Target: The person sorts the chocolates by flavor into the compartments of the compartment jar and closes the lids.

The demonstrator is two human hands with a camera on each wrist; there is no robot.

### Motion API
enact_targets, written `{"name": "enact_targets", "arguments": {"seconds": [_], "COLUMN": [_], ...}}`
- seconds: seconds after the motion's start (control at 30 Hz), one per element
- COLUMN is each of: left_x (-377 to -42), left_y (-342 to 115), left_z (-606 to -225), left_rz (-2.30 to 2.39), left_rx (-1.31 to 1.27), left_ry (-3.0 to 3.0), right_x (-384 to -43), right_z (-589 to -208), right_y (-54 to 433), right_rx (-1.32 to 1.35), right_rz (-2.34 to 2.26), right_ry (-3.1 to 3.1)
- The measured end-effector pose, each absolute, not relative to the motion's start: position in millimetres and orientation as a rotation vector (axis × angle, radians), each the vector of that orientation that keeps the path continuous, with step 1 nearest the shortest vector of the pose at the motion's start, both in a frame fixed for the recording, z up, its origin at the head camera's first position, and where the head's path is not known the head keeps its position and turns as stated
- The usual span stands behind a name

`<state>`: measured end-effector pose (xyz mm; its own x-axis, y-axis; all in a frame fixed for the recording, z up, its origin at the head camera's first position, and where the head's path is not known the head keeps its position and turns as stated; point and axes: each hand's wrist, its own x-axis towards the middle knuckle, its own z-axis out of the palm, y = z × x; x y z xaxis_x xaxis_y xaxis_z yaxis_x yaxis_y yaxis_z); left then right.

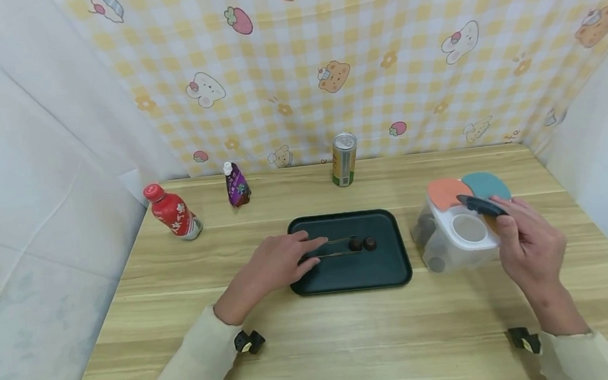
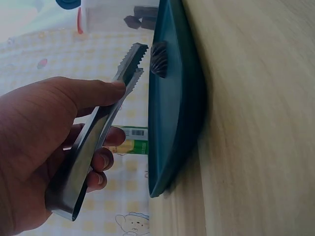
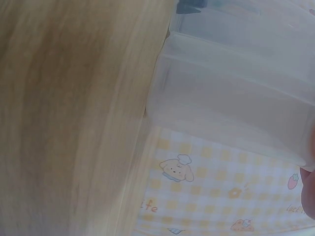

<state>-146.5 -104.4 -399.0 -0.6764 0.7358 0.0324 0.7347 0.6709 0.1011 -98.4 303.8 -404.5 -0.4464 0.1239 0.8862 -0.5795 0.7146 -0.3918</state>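
My left hand (image 1: 282, 259) grips metal tongs (image 2: 91, 145) over the dark green tray (image 1: 349, 278). The toothed tips of the tongs stand slightly apart near two small, dark, ridged pieces, one piece (image 1: 369, 243) to the right of the other (image 1: 355, 244). Only one ridged piece (image 2: 159, 59) shows in the left wrist view. At the right, my right hand (image 1: 535, 244) holds a dark lid (image 1: 480, 206), tilted up over a clear divided container (image 1: 459, 253). A round opening (image 1: 469, 228) shows in its white top, beside an orange lid (image 1: 446, 193) and a teal lid (image 1: 486, 185).
A red bottle (image 1: 173, 212) stands at the table's left, with a purple pouch (image 1: 237, 186) near the back edge. A can (image 1: 344, 160) stands behind the tray. Dark pieces (image 2: 142, 18) lie inside the container. A checked curtain (image 1: 274, 68) hangs behind the table.
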Motion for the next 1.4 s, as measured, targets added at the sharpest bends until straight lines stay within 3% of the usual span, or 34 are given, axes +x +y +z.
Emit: {"name": "enact_targets", "arguments": {"seconds": [0.63, 1.4], "left_x": [-161.0, -160.6], "left_y": [-100.7, -98.8], "left_z": [-419.5, -415.5], "left_rz": [0.142, 0.013], "left_rx": [1.262, 1.345], "left_ry": [2.811, 2.825], "right_x": [-100.9, -99.4], "right_z": [-407.5, -406.6], "right_y": [306.3, 306.1], "right_rx": [0.346, 0.348], "right_rz": [0.841, 0.849], "right_ry": [-1.885, -1.871]}}
